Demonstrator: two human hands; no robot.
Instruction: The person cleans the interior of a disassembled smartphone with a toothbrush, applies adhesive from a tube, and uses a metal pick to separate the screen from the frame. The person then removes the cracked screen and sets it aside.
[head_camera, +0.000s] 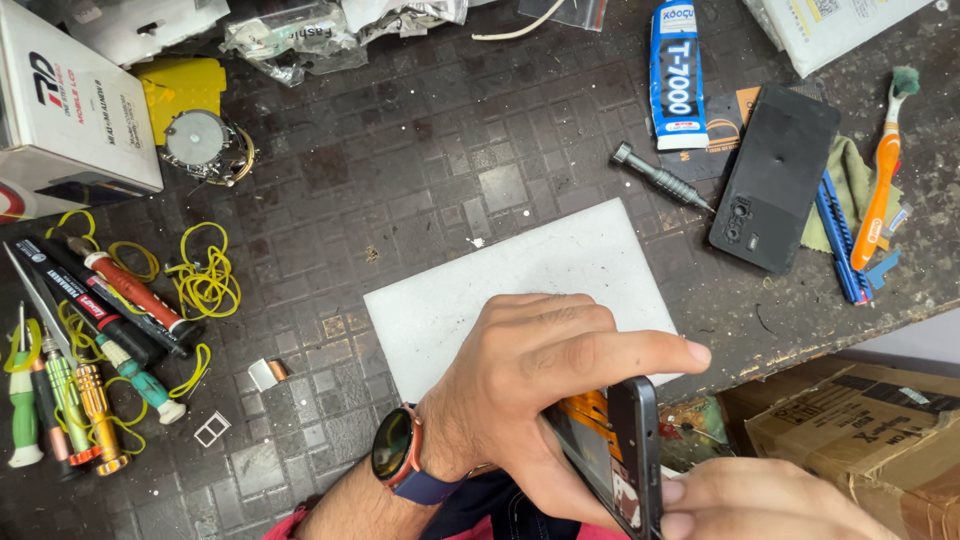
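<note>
Left hand (520, 380) fingers (640, 350) wrapping closed around an opened dark slab-shaped phone (625, 455), held on edge off the bench's near edge; right hand (760, 495) pinching its lower rim shut. Probably light, stiff, fragile with innards exposed; gripping by the side frame seems safest. Lying beyond: white rectangular plastic mat (520, 280), grey metal screwdriver (660, 180), black phone back cover (775, 180).

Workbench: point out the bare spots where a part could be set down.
The white mat is bare above the left hand. The dark bench is open between the metal disc and the screwdriver. Crowded: the tools and yellow rubber bands at left, and around the black back cover at right.
</note>
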